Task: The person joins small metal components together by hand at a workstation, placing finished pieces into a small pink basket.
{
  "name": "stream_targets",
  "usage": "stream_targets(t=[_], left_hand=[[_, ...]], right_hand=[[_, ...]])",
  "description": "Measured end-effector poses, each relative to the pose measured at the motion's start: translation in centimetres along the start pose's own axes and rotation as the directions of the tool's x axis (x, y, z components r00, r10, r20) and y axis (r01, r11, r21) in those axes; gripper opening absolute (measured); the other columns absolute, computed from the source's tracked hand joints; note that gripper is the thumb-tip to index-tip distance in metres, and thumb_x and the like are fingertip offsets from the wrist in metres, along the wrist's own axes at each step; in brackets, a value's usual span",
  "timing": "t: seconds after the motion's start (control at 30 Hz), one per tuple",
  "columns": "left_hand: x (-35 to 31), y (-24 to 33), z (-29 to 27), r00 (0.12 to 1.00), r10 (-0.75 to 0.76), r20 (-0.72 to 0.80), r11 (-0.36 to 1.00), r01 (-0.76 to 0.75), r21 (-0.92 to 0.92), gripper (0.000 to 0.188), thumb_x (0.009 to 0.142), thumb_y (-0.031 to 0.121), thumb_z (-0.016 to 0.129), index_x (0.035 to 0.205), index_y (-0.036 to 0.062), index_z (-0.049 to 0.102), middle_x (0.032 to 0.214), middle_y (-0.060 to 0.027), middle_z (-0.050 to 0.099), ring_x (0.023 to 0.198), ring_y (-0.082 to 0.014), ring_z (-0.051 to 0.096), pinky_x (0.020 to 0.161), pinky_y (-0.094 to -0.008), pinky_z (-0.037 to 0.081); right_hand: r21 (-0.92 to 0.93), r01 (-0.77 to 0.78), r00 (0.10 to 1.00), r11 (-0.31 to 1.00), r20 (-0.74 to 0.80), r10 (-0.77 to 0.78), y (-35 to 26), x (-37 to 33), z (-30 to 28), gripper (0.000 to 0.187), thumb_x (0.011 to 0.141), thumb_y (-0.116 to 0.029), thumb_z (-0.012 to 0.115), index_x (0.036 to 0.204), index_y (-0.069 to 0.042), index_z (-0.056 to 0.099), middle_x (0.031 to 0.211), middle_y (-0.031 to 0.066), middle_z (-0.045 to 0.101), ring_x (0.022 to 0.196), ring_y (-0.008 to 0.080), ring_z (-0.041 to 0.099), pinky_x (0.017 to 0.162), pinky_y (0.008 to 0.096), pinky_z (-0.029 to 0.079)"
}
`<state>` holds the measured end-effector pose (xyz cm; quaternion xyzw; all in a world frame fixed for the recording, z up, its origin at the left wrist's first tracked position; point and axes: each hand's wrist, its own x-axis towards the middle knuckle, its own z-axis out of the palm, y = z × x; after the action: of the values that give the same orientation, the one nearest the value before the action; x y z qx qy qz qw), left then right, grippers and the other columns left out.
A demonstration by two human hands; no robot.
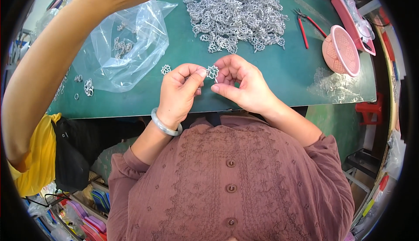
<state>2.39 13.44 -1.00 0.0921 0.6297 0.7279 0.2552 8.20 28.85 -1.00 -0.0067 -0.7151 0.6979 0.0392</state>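
My left hand [180, 88] is closed, with thumb and forefinger pinching a small silver lotus-shaped metal charm [212, 72] by its left side. A grey bangle circles that wrist. Close against the charm's right side is my right hand [241, 84], its fingers curved and the thumb standing apart from them below. Whether its fingertips touch the charm I cannot tell. Another lotus-shaped charm [166, 69] lies on the green table just left of my left hand. Beyond both hands rises a big heap of similar silver charms [235, 14].
A co-worker's arm [56, 53] reaches across from the left, over a clear plastic bag [131, 58] with some metal pieces. Silver rings [88, 87] lie at the left. Red-handled pliers [303, 31] and a tilted pink basket [345, 51] are at the right, beside a pink tray [349, 23].
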Motion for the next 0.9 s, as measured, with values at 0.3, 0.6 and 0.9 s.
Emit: stream_targets(t=[0.3, 0.6, 0.9], left_hand=[[0.02, 0.0, -0.19, 1.0, -0.017, 0.02, 1.0, 0.017, -0.026, 0.012, 0.083, 0.014, 0.057, 0.085, 0.0022, 0.059, 0.068, 0.0014, 0.054, 0.057, -0.0038, 0.047, 0.053, -0.0161, 0.038], [0.04, -0.26, -0.21, 0.999, -0.043, 0.028, 0.997, 0.045, -0.066, 0.01, 0.083, 0.013, 0.056, 0.086, 0.004, 0.06, 0.068, 0.0025, 0.055, 0.057, -0.003, 0.047, 0.052, -0.0159, 0.038], [-0.07, 0.06, 0.16, 1.0, 0.0, 0.022, 0.999, 0.002, -0.054, 0.009, 0.083, 0.012, 0.056, 0.085, 0.0035, 0.059, 0.068, 0.0032, 0.055, 0.058, -0.0025, 0.046, 0.053, -0.0161, 0.038]], right_hand=[[0.04, -0.165, 0.983, 0.985, 0.083, 0.161, -0.55, -0.19, -0.32, 0.013, 0.078, -0.011, 0.062, 0.075, 0.0, 0.055, 0.064, -0.0032, 0.051, 0.055, 0.0012, 0.042, 0.048, 0.0171, 0.036], [0.135, -0.239, 0.967, 0.962, 0.12, 0.224, 0.01, -0.19, -0.51, 0.012, 0.079, -0.012, 0.061, 0.078, -0.001, 0.056, 0.069, 0.0013, 0.057, 0.061, 0.0049, 0.051, 0.055, 0.0189, 0.043], [0.224, -0.303, 0.947, 0.926, 0.179, 0.266, 0.03, -0.06, -0.77, 0.013, 0.08, -0.014, 0.06, 0.077, -0.002, 0.055, 0.067, 0.0017, 0.056, 0.058, 0.0061, 0.05, 0.054, 0.0194, 0.042]])
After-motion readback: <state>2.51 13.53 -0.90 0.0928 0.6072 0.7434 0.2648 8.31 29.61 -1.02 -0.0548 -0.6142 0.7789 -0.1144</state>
